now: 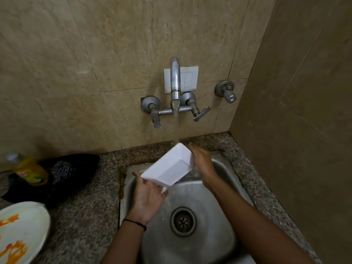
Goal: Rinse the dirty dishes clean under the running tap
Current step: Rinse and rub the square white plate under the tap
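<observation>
Head view: left hand [147, 195] curls its fingers round the white dish [169, 166] at the near corner; right hand [202, 162] clasps the far end with curled fingers, under the tap [175, 80].

A: Sink access?
B: Front of basin [209, 242] open around drain [182, 221]. Back blocked: white container [169, 166] gripped by left hand [147, 193] and right hand [202, 164] under tap spout [175, 79]
A: Sides?
B: Side wall [295, 130] near right rim. Left counter [91, 216]: bottle [28, 168], dark cloth [66, 172], stained plate [21, 229]; strip beside sink passable
</observation>
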